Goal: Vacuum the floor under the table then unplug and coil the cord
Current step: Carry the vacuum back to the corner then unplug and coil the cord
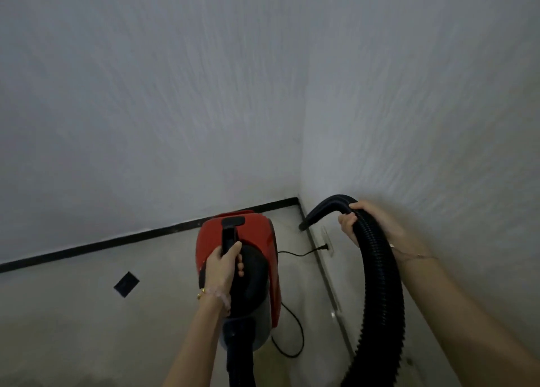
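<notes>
A red and black canister vacuum [263, 240] hangs just above the pale floor in a room corner. My left hand [223, 265] grips its black carrying handle on top. My right hand [371, 223] holds the black ribbed hose [380, 284] where it meets the curved black nozzle [324, 208], whose tip points down toward the corner. A thin black cord [295, 253] runs from the vacuum to a plug [321, 248] in a wall socket [328, 242] low on the right wall, and a loop of cord lies on the floor behind the vacuum.
Two white textured walls meet at the corner [299, 153], with a black skirting strip [117, 240] along the left wall. A dark square inset [126, 283] marks the floor at the left. Open floor lies to the left.
</notes>
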Demonstrator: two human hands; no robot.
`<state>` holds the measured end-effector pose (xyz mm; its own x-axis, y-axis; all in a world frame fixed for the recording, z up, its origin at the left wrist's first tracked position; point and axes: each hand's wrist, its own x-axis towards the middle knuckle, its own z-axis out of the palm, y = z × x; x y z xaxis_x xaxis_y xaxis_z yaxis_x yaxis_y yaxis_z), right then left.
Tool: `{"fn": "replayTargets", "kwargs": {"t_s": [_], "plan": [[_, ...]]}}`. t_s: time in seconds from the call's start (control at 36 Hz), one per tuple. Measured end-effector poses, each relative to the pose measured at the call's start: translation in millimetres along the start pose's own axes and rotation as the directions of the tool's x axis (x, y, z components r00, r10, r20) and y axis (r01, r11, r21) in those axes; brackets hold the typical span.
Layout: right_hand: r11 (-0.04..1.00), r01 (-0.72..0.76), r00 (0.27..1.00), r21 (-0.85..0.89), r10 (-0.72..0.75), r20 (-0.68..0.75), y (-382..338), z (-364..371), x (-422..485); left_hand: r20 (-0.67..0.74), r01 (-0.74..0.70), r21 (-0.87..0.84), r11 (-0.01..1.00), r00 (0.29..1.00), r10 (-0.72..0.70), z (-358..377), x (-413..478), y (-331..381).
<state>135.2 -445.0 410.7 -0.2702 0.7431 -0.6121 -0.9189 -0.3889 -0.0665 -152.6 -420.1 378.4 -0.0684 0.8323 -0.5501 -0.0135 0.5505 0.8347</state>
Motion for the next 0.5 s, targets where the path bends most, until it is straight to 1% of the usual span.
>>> {"fn": "replayTargets", "kwargs": {"t_s": [0.14,0.25,0.39,0.5], "plan": [[0.997,0.075,0.996,-0.018,-0.076,-0.052,-21.8,24.3,42.8,0.104,0.053,0.077,0.996,0.993,-0.061,11.9,54.0,22.7],[0.992,0.096,0.991,-0.081,-0.103,-0.085,-41.0,37.6,69.1,0.142,0.100,0.123,0.987,0.983,-0.117,25.7,92.5,31.5],[0.986,0.044,0.992,-0.161,-0.062,-0.110,-73.4,43.1,114.8,0.140,0.166,0.128,0.978,0.973,-0.184,54.0,154.8,29.3],[0.980,0.006,0.982,-0.199,-0.043,-0.186,-100.8,38.1,160.7,0.121,0.195,0.128,0.972,0.970,-0.211,85.0,218.5,17.1]]}}
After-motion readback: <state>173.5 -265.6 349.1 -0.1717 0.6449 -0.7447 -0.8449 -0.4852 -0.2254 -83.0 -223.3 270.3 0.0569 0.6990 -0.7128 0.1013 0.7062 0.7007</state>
